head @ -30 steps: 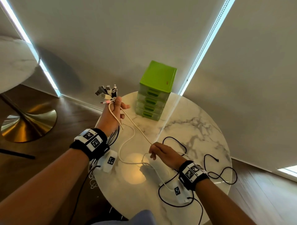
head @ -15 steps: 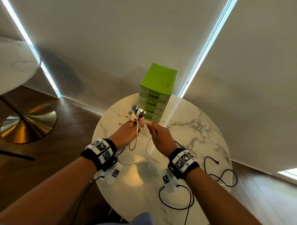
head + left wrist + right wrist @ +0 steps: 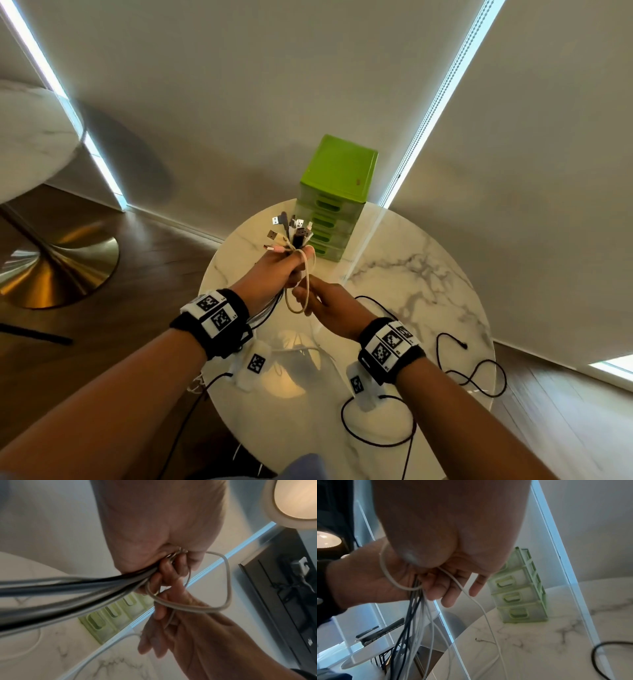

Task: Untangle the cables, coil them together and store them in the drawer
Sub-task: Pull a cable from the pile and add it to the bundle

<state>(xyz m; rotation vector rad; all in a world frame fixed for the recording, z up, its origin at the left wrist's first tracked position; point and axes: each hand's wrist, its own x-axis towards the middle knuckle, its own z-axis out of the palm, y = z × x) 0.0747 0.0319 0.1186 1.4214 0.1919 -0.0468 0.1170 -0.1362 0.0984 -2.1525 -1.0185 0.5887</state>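
White lead now looped up to the bundle

Left hand (image 3: 274, 270) fingers are curled tight round the cable bundle (image 3: 291, 236), plugs fanning at frame centre. The right hand (image 3: 329, 308), down on the table a second ago, has risen to pinch the white cable (image 3: 301, 294) into a loop; gathering nearly done. Both forearms are raised over the marble table (image 3: 411, 291), the green drawer unit (image 3: 337, 192) behind shut.

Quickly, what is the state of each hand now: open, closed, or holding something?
Left hand: closed around the bundle of cables, plug ends sticking up.
Right hand: holds the white cable between thumb and fingers.
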